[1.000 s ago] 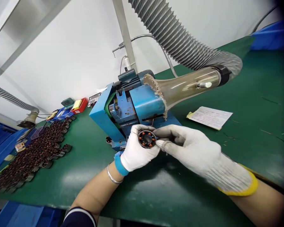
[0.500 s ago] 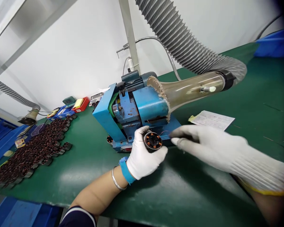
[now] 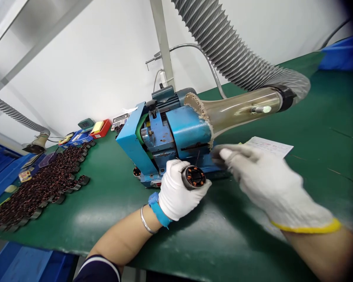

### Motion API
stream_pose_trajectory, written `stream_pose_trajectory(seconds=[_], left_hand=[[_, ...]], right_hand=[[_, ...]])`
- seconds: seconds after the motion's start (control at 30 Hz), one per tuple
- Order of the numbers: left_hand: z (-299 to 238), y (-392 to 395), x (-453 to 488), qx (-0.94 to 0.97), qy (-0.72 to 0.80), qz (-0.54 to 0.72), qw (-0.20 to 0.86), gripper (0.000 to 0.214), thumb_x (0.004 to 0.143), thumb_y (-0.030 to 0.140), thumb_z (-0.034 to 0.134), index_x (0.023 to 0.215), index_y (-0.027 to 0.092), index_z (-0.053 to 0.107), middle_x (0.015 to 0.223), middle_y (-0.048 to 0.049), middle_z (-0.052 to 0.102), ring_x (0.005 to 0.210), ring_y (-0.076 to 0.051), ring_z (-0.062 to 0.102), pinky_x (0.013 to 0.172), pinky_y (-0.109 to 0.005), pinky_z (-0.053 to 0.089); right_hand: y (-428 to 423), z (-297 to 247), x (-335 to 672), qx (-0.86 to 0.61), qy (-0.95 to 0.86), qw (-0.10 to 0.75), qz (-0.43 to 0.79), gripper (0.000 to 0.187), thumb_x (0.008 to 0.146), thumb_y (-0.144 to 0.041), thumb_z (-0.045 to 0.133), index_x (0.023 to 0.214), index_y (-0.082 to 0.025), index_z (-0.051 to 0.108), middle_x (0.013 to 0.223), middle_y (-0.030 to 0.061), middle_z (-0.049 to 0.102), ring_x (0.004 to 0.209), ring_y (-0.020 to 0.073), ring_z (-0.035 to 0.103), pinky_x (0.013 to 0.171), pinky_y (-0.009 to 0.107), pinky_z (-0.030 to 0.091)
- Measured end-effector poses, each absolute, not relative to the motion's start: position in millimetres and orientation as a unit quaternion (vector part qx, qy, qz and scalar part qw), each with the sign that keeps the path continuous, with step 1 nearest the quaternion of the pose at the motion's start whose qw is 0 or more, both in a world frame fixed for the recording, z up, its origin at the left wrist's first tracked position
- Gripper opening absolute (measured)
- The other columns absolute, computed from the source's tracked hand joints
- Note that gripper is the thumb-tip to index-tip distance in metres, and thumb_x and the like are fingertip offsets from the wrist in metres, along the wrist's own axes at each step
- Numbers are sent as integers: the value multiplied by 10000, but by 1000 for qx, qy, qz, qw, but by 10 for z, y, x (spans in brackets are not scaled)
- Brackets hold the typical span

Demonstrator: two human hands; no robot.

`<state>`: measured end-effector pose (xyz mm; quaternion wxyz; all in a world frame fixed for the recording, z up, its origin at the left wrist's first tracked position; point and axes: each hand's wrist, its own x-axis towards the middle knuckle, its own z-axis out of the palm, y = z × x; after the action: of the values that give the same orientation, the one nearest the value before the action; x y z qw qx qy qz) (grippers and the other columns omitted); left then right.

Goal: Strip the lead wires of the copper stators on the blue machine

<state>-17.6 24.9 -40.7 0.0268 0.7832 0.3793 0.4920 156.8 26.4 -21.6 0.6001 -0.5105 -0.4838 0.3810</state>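
Note:
A motor stator, a grey metal ring with dark slots and orange-copper windings, is in my white-gloved left hand. My fingers and thumb wrap its sides, and its wound face points up toward me. Fine wire ends stick out above its rim. To the right, apart from the stator, my gloved right hand has its thumb and curled fingers pressed together; blur hides anything between them. Both hands are just in front of the blue machine, which has a motor behind and a green belt at its left.
Many wound stators stand packed on the green table at left. A grey ribbed hose joins a clear duct on the machine. A paper sheet lies behind my right hand. A single stator stands by the machine base.
My right hand has moved up beside the machine, its fingers more curled. My left hand has shifted slightly right and tilted the stator. A thin wire now stands up from it.

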Motion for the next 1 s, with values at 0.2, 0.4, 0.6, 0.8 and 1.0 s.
stream_pose_trajectory(seconds=[0.2, 0.4, 0.6, 0.8, 1.0], left_hand=[[-393, 273, -195, 785, 430, 445, -16, 482, 766, 248, 733, 1149, 231, 440, 1048, -65, 564, 869, -234, 661, 754, -406, 597], [-241, 298, -149, 780, 491, 387, -30, 541, 728, 262, 733, 1173, 226, 428, 1067, -91, 598, 895, -302, 686, 774, -458, 580], [47, 248, -64, 777, 554, 299, -11, 389, 803, 325, 664, 1112, 204, 460, 1022, -113, 632, 877, -330, 696, 758, -459, 557], [86, 220, -25, 779, 566, 265, -36, 325, 866, 347, 594, 1134, 207, 474, 1041, -101, 635, 882, -311, 694, 761, -434, 544], [29, 259, -1, 784, 556, 269, -56, 308, 881, 396, 588, 1103, 200, 504, 992, -93, 628, 833, -301, 693, 711, -417, 535]], right_hand=[[140, -215, 1111, -413, -445, 578, 545, 418, 668, -359, 722, 1064, -227, 689, 1120, 95, 757, 1111, 320, 698, 1007, 452, 571], [209, -249, 1019, -356, -392, 626, 572, 342, 780, -415, 673, 1062, -222, 692, 1090, 81, 759, 1084, 287, 702, 1007, 420, 557], [237, -283, 1040, -327, -400, 651, 556, 278, 865, -429, 646, 1044, -233, 729, 1040, 49, 760, 1037, 255, 705, 964, 369, 566], [213, -303, 1082, -324, -393, 657, 555, 268, 864, -431, 676, 1052, -252, 742, 1055, 39, 759, 1076, 263, 693, 992, 374, 554], [201, -230, 1071, -340, -371, 668, 548, 265, 823, -446, 725, 1009, -259, 745, 1037, 39, 766, 1118, 290, 685, 1005, 403, 566]])
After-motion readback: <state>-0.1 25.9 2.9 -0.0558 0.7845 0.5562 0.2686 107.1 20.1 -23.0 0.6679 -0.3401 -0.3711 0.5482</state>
